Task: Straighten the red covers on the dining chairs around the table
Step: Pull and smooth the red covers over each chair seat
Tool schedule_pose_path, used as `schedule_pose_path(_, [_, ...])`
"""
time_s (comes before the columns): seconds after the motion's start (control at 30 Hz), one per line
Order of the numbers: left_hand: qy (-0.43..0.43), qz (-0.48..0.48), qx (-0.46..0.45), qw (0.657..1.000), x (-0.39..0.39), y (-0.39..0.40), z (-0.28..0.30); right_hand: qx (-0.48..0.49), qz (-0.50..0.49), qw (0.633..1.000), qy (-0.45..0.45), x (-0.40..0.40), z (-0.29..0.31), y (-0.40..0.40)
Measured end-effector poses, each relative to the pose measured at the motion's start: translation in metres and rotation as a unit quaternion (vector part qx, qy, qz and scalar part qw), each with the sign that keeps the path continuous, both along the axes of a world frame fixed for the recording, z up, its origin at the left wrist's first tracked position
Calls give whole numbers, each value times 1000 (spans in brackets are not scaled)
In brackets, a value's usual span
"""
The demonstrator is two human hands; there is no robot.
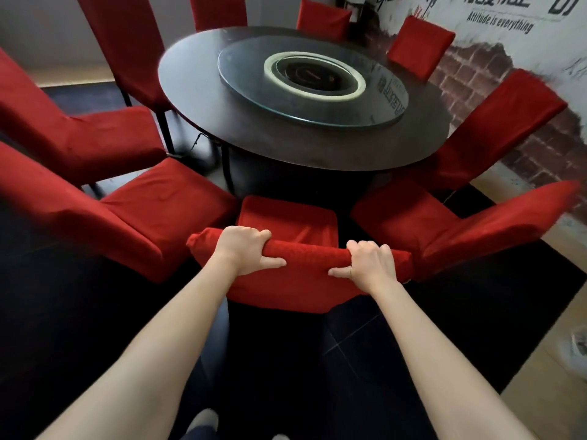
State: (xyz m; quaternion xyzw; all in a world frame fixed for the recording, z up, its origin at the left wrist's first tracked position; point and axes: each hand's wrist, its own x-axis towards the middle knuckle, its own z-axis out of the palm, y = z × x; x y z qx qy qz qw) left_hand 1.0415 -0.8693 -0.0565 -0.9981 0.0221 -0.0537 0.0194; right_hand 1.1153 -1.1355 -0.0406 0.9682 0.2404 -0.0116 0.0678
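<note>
Dark floor tiles run under a round dark desk ringed by dining chairs in red covers, with a pale wall at far left and a painted brick mural wall at right bearing the words "Attitude is everything". At the left, two chairs stand angled toward the desk, their covers a soft, napped red fabric lying fairly smooth over long backs and square seats; a taller chair back rises beyond them. On the desk sits a round glass turntable, and sunk in its centre is a circular well with a pale ring around a dark inner pan; what lies in it is too dim to tell. In the near middle stands the closest chair, its red cover bunched into a rounded roll along the top of the backrest, with a slight crease on the seat behind. The left hand has its grip closed over the top edge of this cover, fingers curled over the far side and thumb pointing inward along the near face. The right hand holds the same edge likewise, thumb pointing inward. To the right, further covered chairs fan round the desk, their fabric smooth.
</note>
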Motion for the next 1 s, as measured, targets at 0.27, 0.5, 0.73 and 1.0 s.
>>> schedule_pose_path(0.27, [7, 25, -30, 999, 3, -50, 5, -28, 24, 999, -2, 22, 1, -42])
schedule_pose_path(0.5, [-4, 43, -32, 999, -1, -64, -1, 13, 24, 1000, -3, 20, -4, -56])
schedule_pose_path(0.73, [0, 33, -26, 999, -9, -58, -2, 29, -1, 999, -15, 0, -8, -53])
schedule_pose_path(1.0, [9, 19, -25, 999, -11, -57, 3, 21, -28, 999, -9, -12, -6, -51])
